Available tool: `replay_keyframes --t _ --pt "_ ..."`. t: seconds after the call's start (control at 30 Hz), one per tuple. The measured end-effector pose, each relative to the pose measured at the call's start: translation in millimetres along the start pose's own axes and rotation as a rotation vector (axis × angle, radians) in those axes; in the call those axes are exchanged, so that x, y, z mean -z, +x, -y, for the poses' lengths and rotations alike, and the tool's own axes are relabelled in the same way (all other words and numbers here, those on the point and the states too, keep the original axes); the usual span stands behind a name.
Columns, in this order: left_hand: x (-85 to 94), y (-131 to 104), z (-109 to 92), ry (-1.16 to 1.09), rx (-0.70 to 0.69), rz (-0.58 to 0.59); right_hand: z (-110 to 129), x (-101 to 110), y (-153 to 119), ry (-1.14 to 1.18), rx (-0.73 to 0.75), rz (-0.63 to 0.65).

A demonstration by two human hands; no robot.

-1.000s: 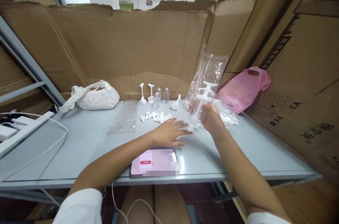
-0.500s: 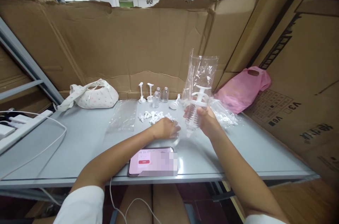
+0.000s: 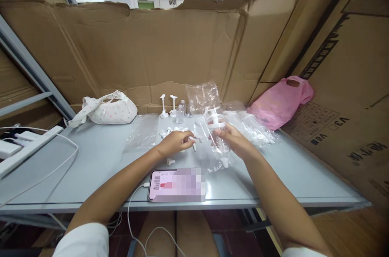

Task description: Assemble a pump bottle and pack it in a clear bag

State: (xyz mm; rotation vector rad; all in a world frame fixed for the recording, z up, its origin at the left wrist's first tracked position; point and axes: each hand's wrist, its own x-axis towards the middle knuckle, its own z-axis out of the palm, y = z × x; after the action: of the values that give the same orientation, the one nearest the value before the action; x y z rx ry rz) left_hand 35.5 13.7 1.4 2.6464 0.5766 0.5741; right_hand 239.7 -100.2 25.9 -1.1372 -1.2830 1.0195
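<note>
My right hand [image 3: 232,137] is closed around a large clear plastic syringe [image 3: 220,143] with a white T-shaped plunger [image 3: 215,116]. A clear plastic bag [image 3: 203,97] surrounds or lies against it; I cannot tell how far inside the syringe is. Between the thumb and fingers of my left hand [image 3: 178,142] is a small white plastic piece [image 3: 194,146], just left of the syringe. Behind that hand lies a heap of small white plastic pieces [image 3: 165,131], partly covered by it. One more white piece [image 3: 170,161] rests below my left wrist.
Two white plungers [image 3: 163,107] and several clear bottles [image 3: 180,115] stand at the back. Flat clear bags [image 3: 141,131] lie left, more bags [image 3: 252,127] right. A phone [image 3: 176,185] with a cable lies in front. A fabric bag [image 3: 114,109], pink bag [image 3: 278,103] and power strip [image 3: 28,147] flank the table.
My left hand has come off the heap with a white piece pinched in it. The syringe has moved slightly left and lower, and its upright bag has tipped over to the left.
</note>
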Motion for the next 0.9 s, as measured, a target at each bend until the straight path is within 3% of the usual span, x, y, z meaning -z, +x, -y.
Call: replay_keyframes --t 0.13,0.23,0.43,0.53,0.73,0.9 --pt "12.8 -5.8 14.9 -0.213 0.145 -0.224 1.1 1.9 -1.6 -0.180 -0.077 0.191" --pt "24.4 -6.6 24.2 -0.346 0.228 -0.399 2.1 1.7 -3.2 -0.296 -0.120 0.266" --pt "46.1 -8.8 22.2 -0.503 0.292 -0.689 -0.4 -2.9 -4.7 -0.386 -0.123 0.498" --pt "46.7 -10.6 18.8 -0.581 0.315 -0.666 -5.0 -7.2 -5.2 -0.382 -0.114 0.560" --pt "42.9 -17.1 10.3 -0.567 0.302 -0.434 -10.0 -12.3 -6.1 -0.353 -0.130 0.639" --pt "50.9 -24.0 -2.7 -0.475 0.297 -0.412 -6.3 -14.4 -6.3 -0.328 -0.149 0.636"
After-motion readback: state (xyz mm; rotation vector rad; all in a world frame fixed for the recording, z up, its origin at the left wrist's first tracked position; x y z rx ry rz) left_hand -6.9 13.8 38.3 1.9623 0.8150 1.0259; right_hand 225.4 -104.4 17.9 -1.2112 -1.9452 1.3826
